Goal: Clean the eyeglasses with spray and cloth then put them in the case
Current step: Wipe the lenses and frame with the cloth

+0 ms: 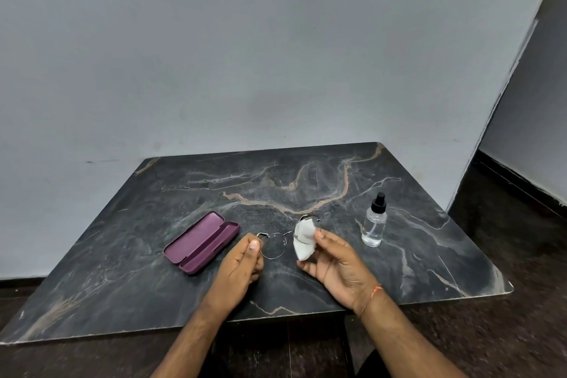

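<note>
Both forearms enter from the bottom edge, cut off below the elbows; a thin orange thread circles the right wrist [372, 293]. The left hand [241, 265] is curled closed, pinching the left end of the thin metal-framed eyeglasses [274, 244] between thumb and fingers — that hinge is mostly hidden behind the thumb. The right hand [336, 265] grips a small folded white cloth [303, 239] pressed over the right lens, which it largely covers. The eyeglasses are held just above the dark veined marble tabletop [429, 270], their long axis running from 9 to 3 o'clock; the temples are hard to make out. At 9 o'clock from them lies the open purple hard-shell case [202, 242], long axis toward 1 o'clock. At 3 o'clock stands an upright clear spray bottle with black nozzle [375, 221] — well apart from the case.
</note>
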`<action>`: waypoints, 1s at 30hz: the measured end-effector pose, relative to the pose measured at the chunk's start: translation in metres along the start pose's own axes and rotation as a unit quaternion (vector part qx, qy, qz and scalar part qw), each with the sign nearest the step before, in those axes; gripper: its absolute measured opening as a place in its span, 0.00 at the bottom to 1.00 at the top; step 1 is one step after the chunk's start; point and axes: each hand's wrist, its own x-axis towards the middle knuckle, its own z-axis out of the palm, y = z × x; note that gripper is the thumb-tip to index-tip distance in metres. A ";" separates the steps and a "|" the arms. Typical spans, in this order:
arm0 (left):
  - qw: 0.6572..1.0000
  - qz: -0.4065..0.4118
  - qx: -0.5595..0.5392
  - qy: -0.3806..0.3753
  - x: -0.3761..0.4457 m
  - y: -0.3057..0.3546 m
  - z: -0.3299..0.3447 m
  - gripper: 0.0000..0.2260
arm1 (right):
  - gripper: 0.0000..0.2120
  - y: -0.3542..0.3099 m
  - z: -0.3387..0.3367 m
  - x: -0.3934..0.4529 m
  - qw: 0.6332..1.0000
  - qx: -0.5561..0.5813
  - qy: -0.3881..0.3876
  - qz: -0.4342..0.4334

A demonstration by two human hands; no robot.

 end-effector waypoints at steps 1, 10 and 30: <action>1.000 -0.002 -0.004 0.001 0.000 -0.001 0.000 0.15 | 0.11 0.000 0.000 0.000 1.000 -0.002 -0.007 0.004; 1.000 -0.004 0.001 -0.011 0.000 -0.003 -0.001 0.21 | 0.08 -0.002 -0.001 0.000 0.999 0.033 0.016 0.000; 0.998 -0.018 -0.056 0.024 0.004 -0.006 -0.006 0.16 | 0.24 -0.007 -0.002 -0.002 0.993 -0.018 -0.072 0.089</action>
